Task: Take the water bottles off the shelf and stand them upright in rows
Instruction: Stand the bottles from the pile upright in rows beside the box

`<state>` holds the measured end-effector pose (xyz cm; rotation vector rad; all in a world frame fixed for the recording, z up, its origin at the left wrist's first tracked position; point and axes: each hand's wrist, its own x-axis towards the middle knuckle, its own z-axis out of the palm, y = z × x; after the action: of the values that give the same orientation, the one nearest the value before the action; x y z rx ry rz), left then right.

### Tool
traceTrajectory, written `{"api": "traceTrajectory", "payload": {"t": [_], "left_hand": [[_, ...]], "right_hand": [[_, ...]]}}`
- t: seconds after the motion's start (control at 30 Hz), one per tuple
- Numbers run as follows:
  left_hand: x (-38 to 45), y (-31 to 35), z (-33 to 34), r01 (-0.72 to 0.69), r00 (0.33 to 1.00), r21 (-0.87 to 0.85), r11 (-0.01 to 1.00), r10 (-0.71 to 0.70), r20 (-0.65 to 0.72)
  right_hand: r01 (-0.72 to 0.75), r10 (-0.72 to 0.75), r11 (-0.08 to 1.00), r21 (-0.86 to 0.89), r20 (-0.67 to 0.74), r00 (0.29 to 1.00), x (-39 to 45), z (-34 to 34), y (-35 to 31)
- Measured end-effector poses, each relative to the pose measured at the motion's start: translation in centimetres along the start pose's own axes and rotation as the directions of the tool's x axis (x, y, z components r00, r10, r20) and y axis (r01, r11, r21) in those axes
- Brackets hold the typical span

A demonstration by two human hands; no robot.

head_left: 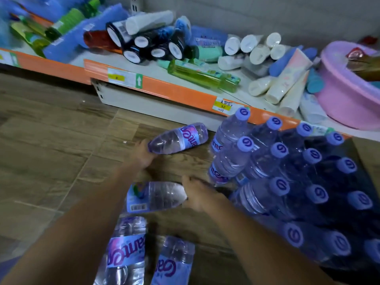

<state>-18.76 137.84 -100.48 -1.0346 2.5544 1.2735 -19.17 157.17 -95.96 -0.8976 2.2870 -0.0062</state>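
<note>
A: Largest first?

B: Standing rows (298, 182), caps up, on the floor just right of the right hand (200, 195). Shelf (164, 89) lies beyond both hands, toiletries only.

A: Loose stock?

B: Four bottles lying down. Left hand (144, 155) grips the far bottle (178, 138) at its neck; right fingers curl round the near bottle (154, 196) at its cap end.

A: Step?

B: Judged: uprighting. Next, tip each onto its base and set it beside the rows.
</note>
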Motion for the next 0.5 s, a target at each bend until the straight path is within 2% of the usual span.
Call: {"api": "traceTrajectory", "payload": {"t": [0.1,0.17,0.27,0.33,0.43,0.5], "left_hand": [[-0.5,-0.3,-0.1,-0.030,1.000,-0.004,1.000,0.030,0.009],[-1.5,0.2,-0.9,-0.127,0.992,0.018,0.992,0.127,-0.003],[-3.2,3.4,-3.6,-0.287,0.946,0.114,0.951,0.300,-0.121],[-3.9,6.8,-5.4,-0.425,0.877,0.226,0.876,0.460,-0.135],[-5.7,11.3,-7.3,-0.541,0.791,0.486,0.686,0.611,0.018],[-7.5,12.4,-7.9,-0.559,0.756,0.576,0.596,0.652,0.059]], "right_hand": [[0.077,-0.076,0.997,-0.012,0.046,0.996,-1.8,-0.8,-0.3],[0.149,-0.149,0.989,0.001,0.050,0.988,-2.8,-2.7,-0.4],[0.268,-0.265,0.963,0.035,-0.081,0.961,-4.3,-6.5,-1.8],[0.363,-0.377,0.926,-0.102,-0.193,0.906,-5.2,-8.9,-3.2],[0.369,-0.465,0.864,-0.344,-0.259,0.847,-6.8,-11.4,-3.3],[0.334,-0.431,0.883,-0.328,-0.289,0.855,-7.9,-12.2,-1.4]]}}
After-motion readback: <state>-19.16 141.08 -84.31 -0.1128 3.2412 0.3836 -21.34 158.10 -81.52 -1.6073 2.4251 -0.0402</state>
